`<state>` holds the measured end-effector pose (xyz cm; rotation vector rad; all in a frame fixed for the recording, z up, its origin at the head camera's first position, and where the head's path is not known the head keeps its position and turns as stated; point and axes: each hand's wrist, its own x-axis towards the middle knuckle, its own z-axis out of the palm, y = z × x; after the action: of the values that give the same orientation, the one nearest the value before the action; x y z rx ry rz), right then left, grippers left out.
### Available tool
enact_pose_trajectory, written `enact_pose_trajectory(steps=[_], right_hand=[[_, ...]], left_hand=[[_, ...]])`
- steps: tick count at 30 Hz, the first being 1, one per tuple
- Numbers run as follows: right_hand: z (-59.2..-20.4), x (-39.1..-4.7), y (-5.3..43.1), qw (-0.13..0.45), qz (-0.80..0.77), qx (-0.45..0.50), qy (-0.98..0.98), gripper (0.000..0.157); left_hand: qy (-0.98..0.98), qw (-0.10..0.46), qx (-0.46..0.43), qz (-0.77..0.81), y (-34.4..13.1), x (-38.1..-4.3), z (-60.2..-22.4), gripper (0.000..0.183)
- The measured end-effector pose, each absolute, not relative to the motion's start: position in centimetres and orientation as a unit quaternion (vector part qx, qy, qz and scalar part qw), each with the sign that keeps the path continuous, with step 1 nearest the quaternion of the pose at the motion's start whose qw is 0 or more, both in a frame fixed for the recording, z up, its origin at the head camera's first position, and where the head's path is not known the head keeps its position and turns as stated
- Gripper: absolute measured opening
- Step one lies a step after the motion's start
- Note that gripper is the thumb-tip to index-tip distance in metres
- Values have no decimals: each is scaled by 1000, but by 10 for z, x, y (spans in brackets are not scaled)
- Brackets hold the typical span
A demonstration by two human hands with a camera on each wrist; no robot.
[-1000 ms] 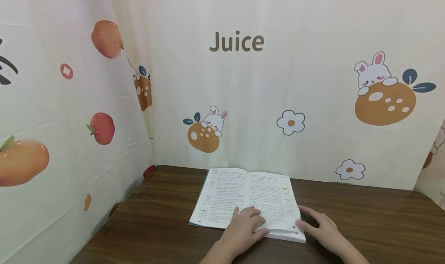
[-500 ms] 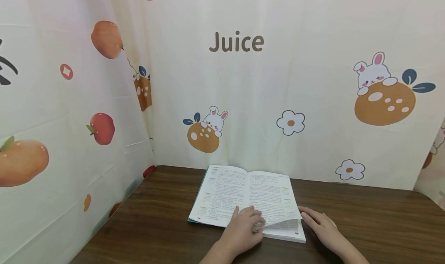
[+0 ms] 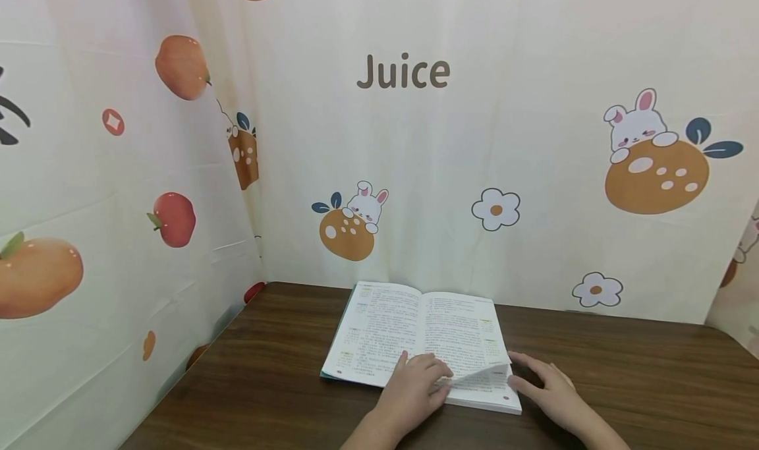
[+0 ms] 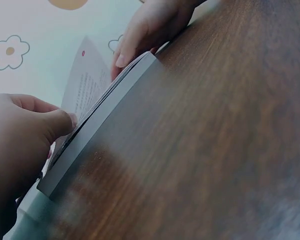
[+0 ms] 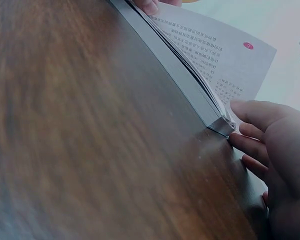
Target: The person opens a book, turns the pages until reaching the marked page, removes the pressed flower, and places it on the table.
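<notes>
An open book [image 3: 385, 328] with printed pages lies on the table, its spine running away from me. My left hand [image 3: 412, 391] lies over the lower middle of the book and pinches the bottom edge of a right-hand page, thumb below and fingers on top. That page [image 5: 225, 55] stands lifted at its outer lower corner, baring the page beneath. At the book's lower right corner is my right hand [image 3: 551, 391]; its thumb [image 5: 252, 112] is right at the page edges and its fingers are loosely extended along the book's side.
The dark wood table [image 3: 255, 364] extends to both sides of the book. A pale printed curtain [image 3: 427, 147] hangs right behind the table's back edge, and another curtain [image 3: 118, 193] lines the left side.
The page's lower right corner has risen from nearly flat. My left thumb has drawn in under the page edge. My right thumb has come off the lifted corner, while that hand stays beside the book.
</notes>
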<state>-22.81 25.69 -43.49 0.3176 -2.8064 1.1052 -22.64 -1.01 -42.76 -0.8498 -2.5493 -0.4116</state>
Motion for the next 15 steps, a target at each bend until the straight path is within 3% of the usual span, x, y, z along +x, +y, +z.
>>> enact_pose_trajectory(steps=[4,10,15], right_hand=[[-435,-228,256,55,353,102,-928,58],[-436,-229,256,57,349,100,-930,58],[-435,-228,256,55,358,102,-927,60]], left_hand=[[-911,228,-312,-142,-10,-227,-428,23],[-894,277,-328,-125,-11,-228,-428,18],[-873,322,-344,-124,-12,-230,-428,30]])
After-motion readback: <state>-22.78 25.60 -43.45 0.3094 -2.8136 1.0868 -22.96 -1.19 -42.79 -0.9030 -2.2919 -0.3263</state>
